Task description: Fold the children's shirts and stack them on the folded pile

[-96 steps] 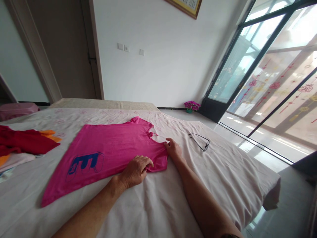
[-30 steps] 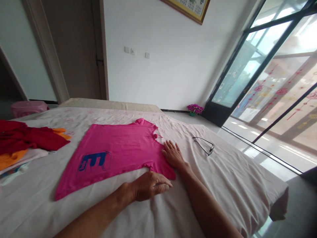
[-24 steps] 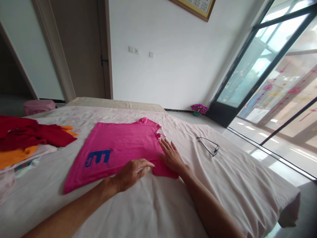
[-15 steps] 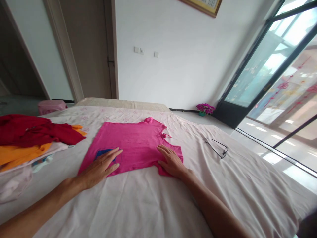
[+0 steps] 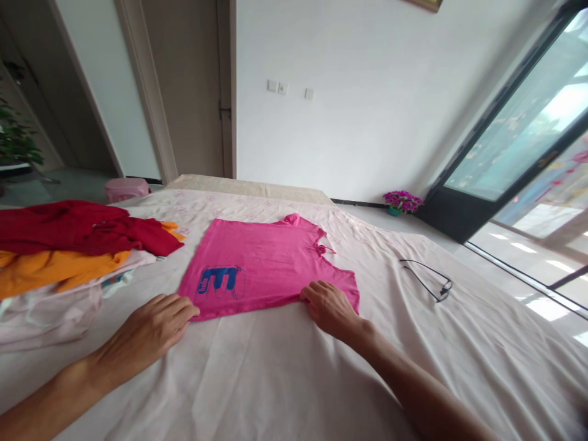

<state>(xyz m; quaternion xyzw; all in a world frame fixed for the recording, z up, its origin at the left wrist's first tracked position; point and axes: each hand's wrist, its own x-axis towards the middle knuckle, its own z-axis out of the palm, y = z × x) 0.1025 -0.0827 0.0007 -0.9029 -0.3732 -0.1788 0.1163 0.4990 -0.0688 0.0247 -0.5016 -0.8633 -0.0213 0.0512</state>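
A pink T-shirt lies flat on the bed, its neckline toward the right and its hem toward the left. Blue lettering shows near the hem. My left hand is closed on the near corner of the hem, fingers pinched together. At the near side by the sleeve, my right hand grips the shirt's edge with curled fingers. Part of the near sleeve is hidden behind this hand.
A heap of clothes, red, orange and pale, lies at the left. Black-framed glasses rest on the sheet at the right. Beyond the bed are a pink stool and a pot of purple flowers.
Both hands lay flat on the shirt before. My left hand has moved to the hem corner, uncovering the lettering, and my right hand has curled onto the near edge. The view has turned slightly left.
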